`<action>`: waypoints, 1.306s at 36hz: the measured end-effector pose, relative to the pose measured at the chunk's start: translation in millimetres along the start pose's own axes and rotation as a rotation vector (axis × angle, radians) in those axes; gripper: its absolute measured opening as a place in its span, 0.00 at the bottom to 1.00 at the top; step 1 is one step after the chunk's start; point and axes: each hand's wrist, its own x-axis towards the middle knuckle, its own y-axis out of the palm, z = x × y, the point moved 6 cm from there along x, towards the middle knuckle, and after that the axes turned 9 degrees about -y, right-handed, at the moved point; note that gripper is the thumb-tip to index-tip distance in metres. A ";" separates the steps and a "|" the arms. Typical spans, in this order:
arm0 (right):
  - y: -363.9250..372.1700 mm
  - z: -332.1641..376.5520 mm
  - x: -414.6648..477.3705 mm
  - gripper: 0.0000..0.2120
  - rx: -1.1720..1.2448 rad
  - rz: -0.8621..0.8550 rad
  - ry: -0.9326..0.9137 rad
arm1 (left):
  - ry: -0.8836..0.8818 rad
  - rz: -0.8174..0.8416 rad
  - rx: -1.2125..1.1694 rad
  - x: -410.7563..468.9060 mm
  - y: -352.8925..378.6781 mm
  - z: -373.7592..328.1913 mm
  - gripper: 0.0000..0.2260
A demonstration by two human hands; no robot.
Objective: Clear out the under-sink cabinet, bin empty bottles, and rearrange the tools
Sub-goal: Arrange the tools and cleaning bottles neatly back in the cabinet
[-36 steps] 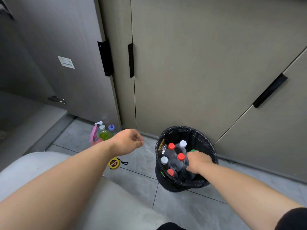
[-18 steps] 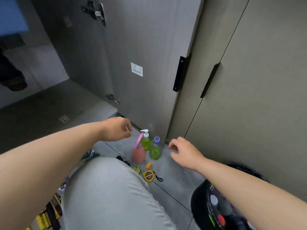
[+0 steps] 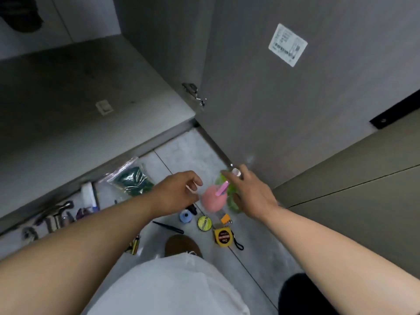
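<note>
Head view: pink spray bottle (image 3: pixel 211 200) upright, trigger toward cabinet door (image 3: pixel 284 114)

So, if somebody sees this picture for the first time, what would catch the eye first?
Most likely the two hands, left hand and right hand, stretched toward the pink bottle and the green bottles standing on the floor by the open cabinet door. Next comes the yellow tape measure among small tools nearer the person, and the dark cabinet floor at upper left.
</note>
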 end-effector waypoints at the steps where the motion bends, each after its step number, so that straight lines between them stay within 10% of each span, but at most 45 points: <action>1: 2.4 2.6 7.3 0.30 -0.037 0.030 -0.016 | -0.012 0.013 -0.027 5.1 4.3 6.1 0.13; 8: -7.8 10.5 35.5 0.06 -0.180 0.056 -0.115 | -0.060 0.013 -0.117 30.7 20.4 35.1 0.28; 14: -48.3 22.2 48.1 0.05 0.246 0.006 -0.153 | -0.008 -0.024 -0.157 43.1 18.9 32.7 0.45; 22: -74.8 27.3 78.1 0.12 0.782 -0.001 -0.037 | 0.040 -0.250 -0.181 48.8 -10.1 32.7 0.28; 26: -58.5 -2.8 84.8 0.30 0.198 0.230 0.101 | -0.008 -0.345 -0.280 45.7 -28.0 47.7 0.24; 29: -35.6 -9.9 78.0 0.21 -0.145 0.348 0.157 | -0.073 -0.371 -0.503 42.4 -36.8 62.0 0.23; 47: -33.1 27.5 215.3 0.13 -0.139 0.020 0.131 | -0.158 -0.437 -0.827 34.6 -53.5 116.1 0.23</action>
